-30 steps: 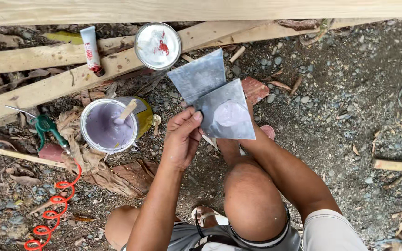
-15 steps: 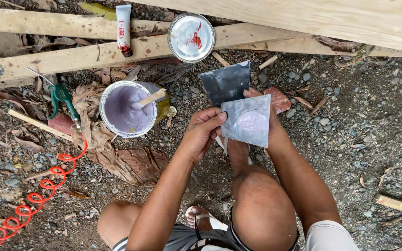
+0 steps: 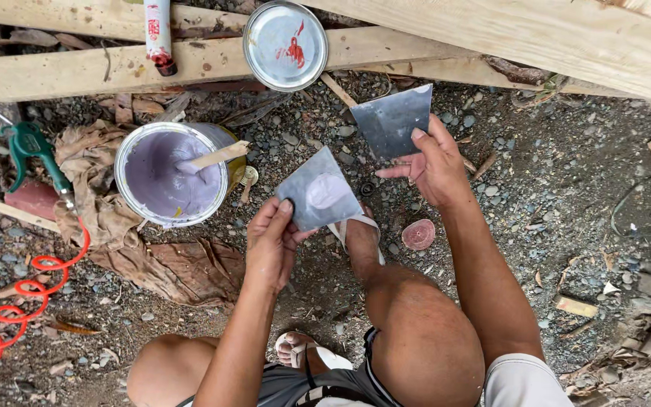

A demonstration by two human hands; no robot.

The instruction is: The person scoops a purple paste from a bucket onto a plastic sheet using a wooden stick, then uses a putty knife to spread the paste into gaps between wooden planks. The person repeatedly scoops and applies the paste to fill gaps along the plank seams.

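Two thin metal plates (image 3: 318, 197) (image 3: 393, 120) look dull grey and smooth; the metal can (image 3: 171, 175) holds glossy lilac paste; rough, matt wooden planks (image 3: 77, 71) lie at upper left.

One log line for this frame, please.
left hand: holds plate with putty | right hand: holds bare plate | can: open, stick inside | lid: on plank
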